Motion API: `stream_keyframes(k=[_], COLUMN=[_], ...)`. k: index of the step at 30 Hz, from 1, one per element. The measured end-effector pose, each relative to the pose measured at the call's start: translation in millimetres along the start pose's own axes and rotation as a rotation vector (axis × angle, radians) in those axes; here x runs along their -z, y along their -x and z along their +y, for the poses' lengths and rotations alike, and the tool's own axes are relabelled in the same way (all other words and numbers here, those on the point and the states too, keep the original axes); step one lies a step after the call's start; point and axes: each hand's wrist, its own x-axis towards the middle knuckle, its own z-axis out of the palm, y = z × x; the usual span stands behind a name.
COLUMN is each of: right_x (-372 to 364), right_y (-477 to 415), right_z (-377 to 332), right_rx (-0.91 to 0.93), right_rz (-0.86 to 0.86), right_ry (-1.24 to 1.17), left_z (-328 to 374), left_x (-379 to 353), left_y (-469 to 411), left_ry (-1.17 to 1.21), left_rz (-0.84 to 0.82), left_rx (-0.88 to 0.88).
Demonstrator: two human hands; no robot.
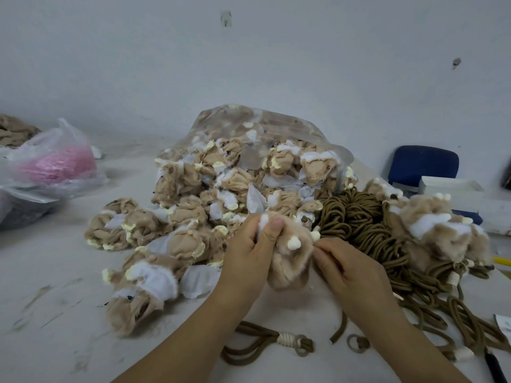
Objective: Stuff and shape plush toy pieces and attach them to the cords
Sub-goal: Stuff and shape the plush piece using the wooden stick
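Note:
I hold a tan plush toy piece with small cream nubs just above the table, in front of me. My left hand grips its left side, thumb pressed on the top near a white patch. My right hand pinches its right edge. A heap of inside-out tan and white plush pieces spills from a clear bag behind. Brown cords lie coiled to the right. One looped cord with a cream binding and ring lies under my forearms.
A clear bag with pink material sits at the far left. Furry turned plush pieces pile up at the right, beside a blue chair and white boxes. A black tool handle lies at the bottom right.

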Motion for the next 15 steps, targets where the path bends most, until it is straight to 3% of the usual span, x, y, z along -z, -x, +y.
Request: stream_keyframes(k=[10, 15], right_x=[4.4, -7.8], right_y=[-2.2, 3.4], right_z=[-0.9, -10.6], right_rx=[0.151, -0.032], right_rz=[0.018, -0.018], right_ry=[0.07, -0.098], left_z=[-1.7, -4.7], left_x=[0.9, -6.9], left_y=[0.9, 1.8], left_ry=[-0.011, -0.005], left_rz=[-0.136, -0.152], left_rx=[-0.023, -0.058])
